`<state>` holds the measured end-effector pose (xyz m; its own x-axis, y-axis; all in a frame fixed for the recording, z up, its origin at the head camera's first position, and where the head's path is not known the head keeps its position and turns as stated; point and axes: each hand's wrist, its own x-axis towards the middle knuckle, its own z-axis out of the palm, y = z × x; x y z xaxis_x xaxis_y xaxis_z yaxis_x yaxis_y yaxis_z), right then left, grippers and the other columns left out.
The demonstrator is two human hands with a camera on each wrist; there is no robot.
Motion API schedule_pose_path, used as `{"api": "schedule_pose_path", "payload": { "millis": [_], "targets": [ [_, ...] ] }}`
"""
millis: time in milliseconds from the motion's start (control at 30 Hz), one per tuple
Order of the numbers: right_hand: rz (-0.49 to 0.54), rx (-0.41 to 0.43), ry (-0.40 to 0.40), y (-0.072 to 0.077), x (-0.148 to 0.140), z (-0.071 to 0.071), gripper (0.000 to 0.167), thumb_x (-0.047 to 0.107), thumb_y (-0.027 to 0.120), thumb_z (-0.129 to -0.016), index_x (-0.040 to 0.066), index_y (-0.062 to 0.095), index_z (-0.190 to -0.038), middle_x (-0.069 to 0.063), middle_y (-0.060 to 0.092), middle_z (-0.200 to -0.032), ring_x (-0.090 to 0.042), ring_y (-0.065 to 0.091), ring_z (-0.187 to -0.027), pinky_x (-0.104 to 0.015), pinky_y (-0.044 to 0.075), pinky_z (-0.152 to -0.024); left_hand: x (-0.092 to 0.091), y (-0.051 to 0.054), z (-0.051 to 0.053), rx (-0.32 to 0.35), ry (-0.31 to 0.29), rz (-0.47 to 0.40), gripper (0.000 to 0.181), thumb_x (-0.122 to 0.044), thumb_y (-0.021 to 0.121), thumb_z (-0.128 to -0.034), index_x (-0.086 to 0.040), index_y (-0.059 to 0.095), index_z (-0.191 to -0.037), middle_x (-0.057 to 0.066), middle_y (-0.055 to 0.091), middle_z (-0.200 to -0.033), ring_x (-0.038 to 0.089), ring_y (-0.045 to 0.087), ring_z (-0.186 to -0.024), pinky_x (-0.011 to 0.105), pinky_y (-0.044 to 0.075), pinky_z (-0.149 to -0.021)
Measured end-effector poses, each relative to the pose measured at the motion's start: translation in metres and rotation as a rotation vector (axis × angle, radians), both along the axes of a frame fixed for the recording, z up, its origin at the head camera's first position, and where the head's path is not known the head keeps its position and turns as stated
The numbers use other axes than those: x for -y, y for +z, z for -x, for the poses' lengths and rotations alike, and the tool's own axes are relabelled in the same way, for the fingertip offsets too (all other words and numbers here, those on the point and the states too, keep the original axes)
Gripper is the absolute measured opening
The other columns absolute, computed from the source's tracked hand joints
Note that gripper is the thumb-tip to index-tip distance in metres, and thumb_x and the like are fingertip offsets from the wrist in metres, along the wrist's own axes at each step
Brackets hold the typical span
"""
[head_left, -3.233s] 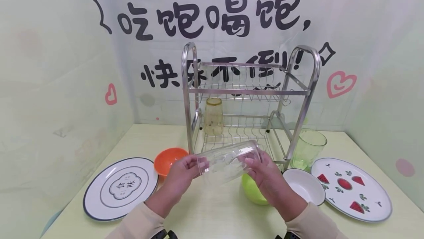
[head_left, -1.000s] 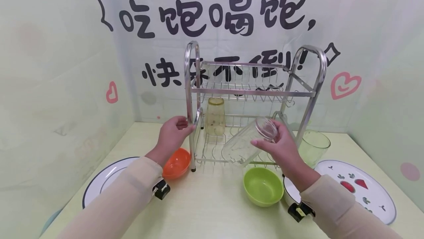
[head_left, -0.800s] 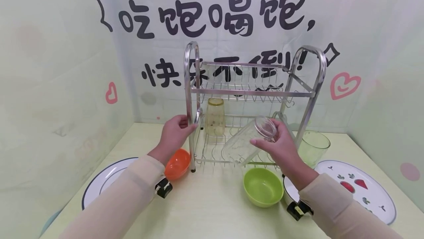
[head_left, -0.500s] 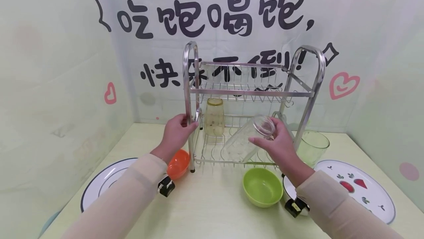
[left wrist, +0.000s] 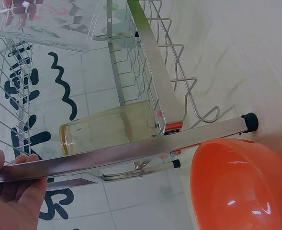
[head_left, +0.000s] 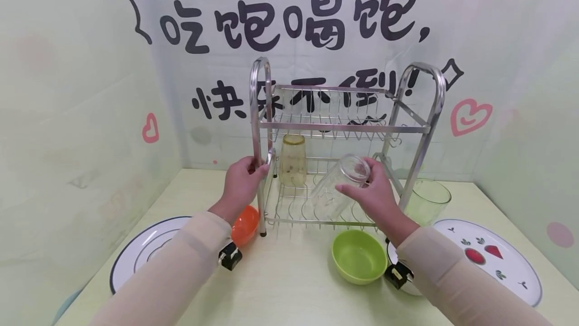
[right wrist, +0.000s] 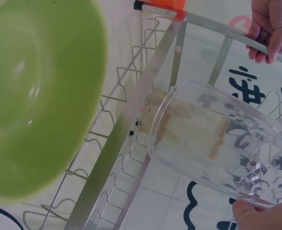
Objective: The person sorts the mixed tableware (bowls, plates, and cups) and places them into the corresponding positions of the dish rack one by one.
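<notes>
A clear drinking glass is held by its base in my right hand, tilted with the mouth down and to the left, over the lower tier of the metal dish rack. My left hand grips the rack's left front post; in the left wrist view the thumb and fingers lie on either side of that post. An amber glass stands upside down at the left of the lower tier. In the right wrist view, the clear glass has its open rim toward the amber glass.
A green bowl sits before the rack, an orange bowl by its left foot. To the right are a green glass, a white bowl partly hidden by my wrist, and a fruit-patterned plate. A blue-rimmed plate lies left.
The clear glass went from both hands to my right hand alone, turned mouth-down, and moved into the rack's lower level. My left hand let go of it and took hold of the rack post.
</notes>
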<state>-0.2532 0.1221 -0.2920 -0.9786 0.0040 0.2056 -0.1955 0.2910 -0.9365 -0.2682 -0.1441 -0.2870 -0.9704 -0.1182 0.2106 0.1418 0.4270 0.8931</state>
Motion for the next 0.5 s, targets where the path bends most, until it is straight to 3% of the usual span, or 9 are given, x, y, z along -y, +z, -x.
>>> {"api": "schedule_pose_path", "payload": {
  "millis": [500],
  "targets": [
    [-0.047, -0.001, -0.019, -0.015, 0.013, 0.026, 0.086, 0.015, 0.079, -0.078, 0.002, 0.027, -0.145, -0.017, 0.041, -0.142, -0.032, 0.042, -0.128, -0.047, 0.039, -0.105, -0.002, -0.002, 0.000, -0.002, -0.007, 0.012, 0.021, -0.016, 0.057, -0.0978, 0.000, 0.060, -0.112, 0.016, 0.064, -0.109, 0.028, 0.054, -0.097, 0.043, 0.050, -0.093]
  ]
}}
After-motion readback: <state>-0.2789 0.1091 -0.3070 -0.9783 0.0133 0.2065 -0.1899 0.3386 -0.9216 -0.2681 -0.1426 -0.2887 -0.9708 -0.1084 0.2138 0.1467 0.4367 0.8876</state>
